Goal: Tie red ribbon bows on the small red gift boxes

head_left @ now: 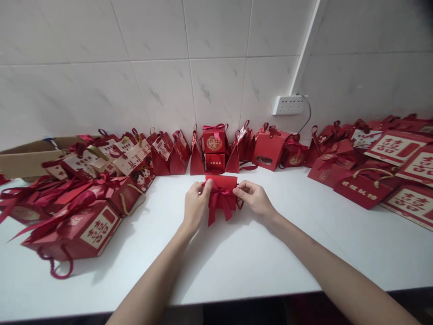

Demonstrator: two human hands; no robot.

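Note:
A small red gift box (225, 181) is in front of me at the middle of the white table, with a dark red ribbon bow (221, 194) across its front and two tails hanging down. My left hand (196, 201) is closed around the box's left side, its thumb pressed near the bow's left loop. On the other side, my right hand (255, 198) pinches the right end of the bow between thumb and fingers. The back of the box and part of both loops are hidden by my fingers.
Red gift boxes with ribbons and handles crowd the left (71, 230) and right (365, 185). Two stacked boxes (214, 142) stand right behind my hands, amid a row along the tiled wall. A cardboard box (20, 160) is at far left, a power socket (289, 105) on the wall.

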